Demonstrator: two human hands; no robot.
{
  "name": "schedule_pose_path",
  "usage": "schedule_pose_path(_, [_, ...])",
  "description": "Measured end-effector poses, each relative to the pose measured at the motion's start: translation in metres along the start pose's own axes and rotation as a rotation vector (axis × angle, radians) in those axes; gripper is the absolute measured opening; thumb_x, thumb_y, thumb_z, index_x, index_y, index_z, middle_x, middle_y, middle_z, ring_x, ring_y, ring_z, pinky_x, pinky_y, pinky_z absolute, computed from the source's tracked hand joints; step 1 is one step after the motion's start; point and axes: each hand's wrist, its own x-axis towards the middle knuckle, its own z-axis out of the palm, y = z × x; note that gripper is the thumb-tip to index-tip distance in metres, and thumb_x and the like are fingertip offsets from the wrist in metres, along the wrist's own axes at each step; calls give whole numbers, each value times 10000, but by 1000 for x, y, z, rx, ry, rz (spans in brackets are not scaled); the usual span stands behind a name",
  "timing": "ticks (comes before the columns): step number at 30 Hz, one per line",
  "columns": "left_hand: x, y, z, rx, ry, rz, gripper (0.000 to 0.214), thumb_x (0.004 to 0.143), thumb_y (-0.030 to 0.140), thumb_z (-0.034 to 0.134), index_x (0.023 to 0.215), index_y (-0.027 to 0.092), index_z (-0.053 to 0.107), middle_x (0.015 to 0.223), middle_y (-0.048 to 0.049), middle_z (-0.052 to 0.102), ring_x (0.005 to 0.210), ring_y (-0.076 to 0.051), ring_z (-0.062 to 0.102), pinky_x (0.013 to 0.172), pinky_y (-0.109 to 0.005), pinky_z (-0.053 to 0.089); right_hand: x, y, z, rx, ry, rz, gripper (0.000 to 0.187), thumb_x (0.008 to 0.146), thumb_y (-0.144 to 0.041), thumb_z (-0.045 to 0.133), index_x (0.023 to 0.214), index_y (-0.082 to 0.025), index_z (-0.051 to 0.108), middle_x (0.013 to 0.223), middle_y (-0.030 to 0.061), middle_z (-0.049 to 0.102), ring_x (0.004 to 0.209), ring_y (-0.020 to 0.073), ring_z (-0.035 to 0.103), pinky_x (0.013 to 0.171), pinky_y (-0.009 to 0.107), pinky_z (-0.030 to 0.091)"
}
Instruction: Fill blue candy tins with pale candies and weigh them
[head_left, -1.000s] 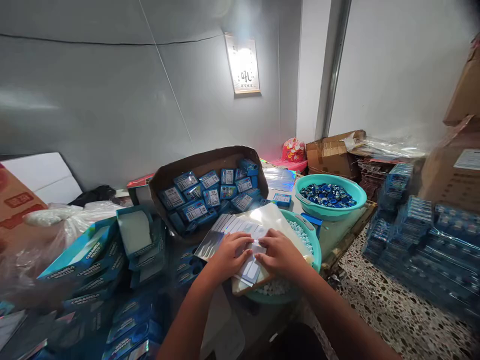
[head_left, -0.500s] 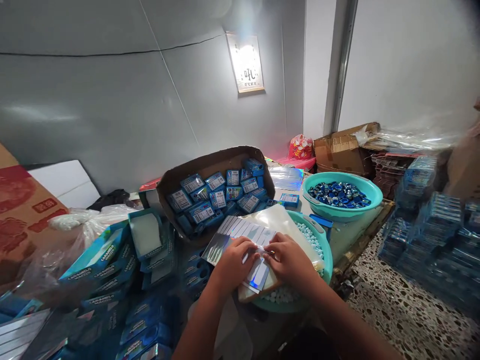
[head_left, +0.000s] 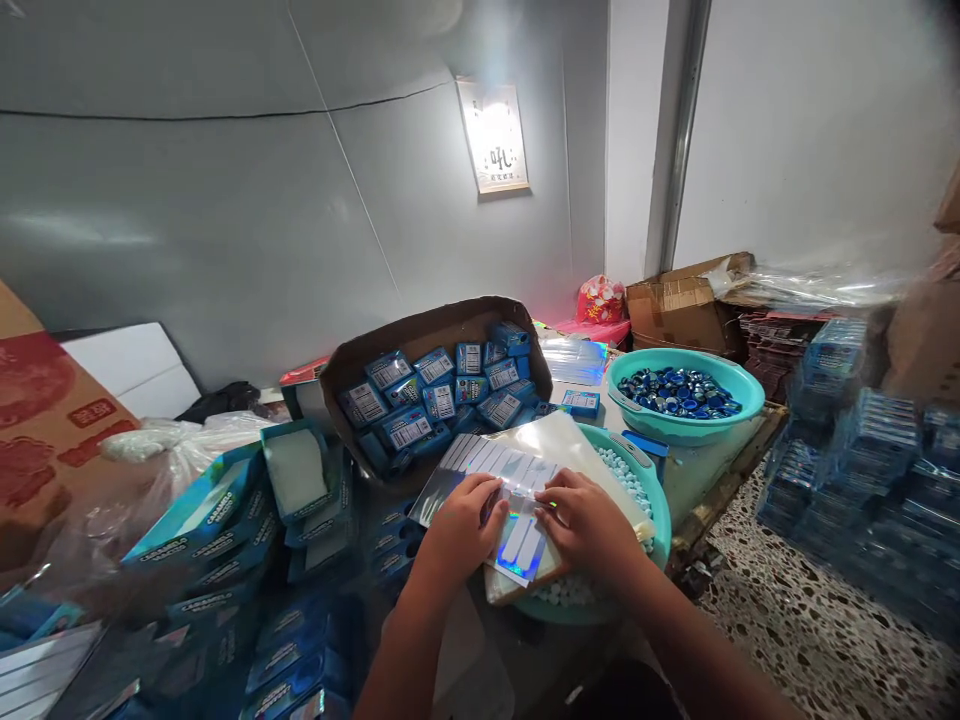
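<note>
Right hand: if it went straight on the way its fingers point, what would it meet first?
Most likely the left hand, facing the right hand across a small gap over the shiny label sheet; depth there is hard to judge.

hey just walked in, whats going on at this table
A person has both bare hands over a shiny silver sheet with pale strips. The left hand and right hand have their fingertips close together; whether they pinch anything small is unclear. Beneath is a round turquoise plastic basin of small white pieces. Beyond, a brown cardboard box holds blue printed packets, and another turquoise basin holds shiny blue pieces.
</note>
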Motion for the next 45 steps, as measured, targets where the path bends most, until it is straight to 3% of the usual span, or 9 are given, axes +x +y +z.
schedule_pose_path(15, [-7, -15, -12, 4, 47, 109, 153, 921, 236, 533, 895, 202, 680, 1067, -73, 688, 1035, -208, 648, 921, -326, 518, -1, 1, 1, -3, 8, -1, 177, 911, -254, 645, 1038, -215, 762, 1005, 66, 654, 930, 223, 605, 861, 330, 467])
schedule_pose_path(23, [-72, -25, -30, -85, 189, 72, 78, 872, 235, 666, 800, 216, 642, 1001, -42, 726, 1050, -194, 674, 950, -310, 542, -1, 4, 2, 19, 4, -12, 202, 919, -282, 609, 1032, -208, 759, 1025, 83, 653, 960, 237, 612, 859, 346, 476])
schedule_pose_path(27, [-130, -28, -50, -105, 300, -101, 126, 886, 305, 663, 792, 222, 649, 960, -36, 741, 1054, -214, 686, 974, -349, 548, -1, 11, 1, 47, -20, -53, 260, 942, -352, 553, 1037, -201, 743, 1041, 93, 646, 976, 255, 618, 867, 377, 487])
schedule_pose_path(32, [-212, -36, -96, -161, 431, -508, 283, 824, 493, 710, 767, 217, 681, 946, -66, 750, 1028, -260, 695, 946, -380, 563, 1, 20, 1, 6, -11, -123, 308, 957, -395, 533, 1113, -185, 696, 1047, 106, 654, 953, 272, 640, 835, 409, 519])
schedule_pose_path(35, [-243, -38, -114, -179, 533, -688, 374, 761, 581, 726, 753, 210, 684, 880, -75, 743, 1000, -273, 699, 927, -370, 559, -6, -3, 0, -102, 258, -253, 336, 926, -331, 610, 1226, -182, 636, 1185, 139, 638, 1052, 318, 625, 924, 496, 498])
schedule_pose_path(38, [-247, -37, -118, -190, 623, -792, 422, 698, 606, 754, 748, 196, 670, 825, -68, 725, 894, -250, 700, 841, -325, 561, -20, -57, 6, -12, 494, -554, 321, 880, -141, 648, 1186, -238, 643, 1264, 108, 603, 1163, 293, 584, 1066, 528, 413])
schedule_pose_path(39, [-244, -37, -118, -204, 641, -810, 430, 680, 603, 765, 743, 191, 660, 789, -58, 712, 820, -230, 692, 779, -301, 558, -26, -78, 13, 100, 459, -658, 339, 868, -92, 631, 1168, -250, 643, 1230, 91, 613, 1150, 265, 591, 1059, 491, 433])
schedule_pose_path(41, [-234, -37, -116, -251, 652, -823, 440, 654, 592, 780, 731, 182, 640, 710, -31, 671, 690, -187, 646, 658, -258, 523, -33, -117, 37, 342, 203, -719, 370, 882, -112, 597, 1231, -233, 609, 1219, 99, 613, 1158, 244, 586, 1001, 419, 490])
schedule_pose_path(45, [-214, -42, -114, -384, 607, -809, 444, 629, 580, 783, 701, 176, 613, 650, -6, 621, 632, -161, 592, 598, -238, 470, -27, -160, 115, 603, -232, -466, 573, 863, -376, 691, 1374, -181, 520, 1316, 147, 575, 1173, 275, 578, 984, 431, 492])
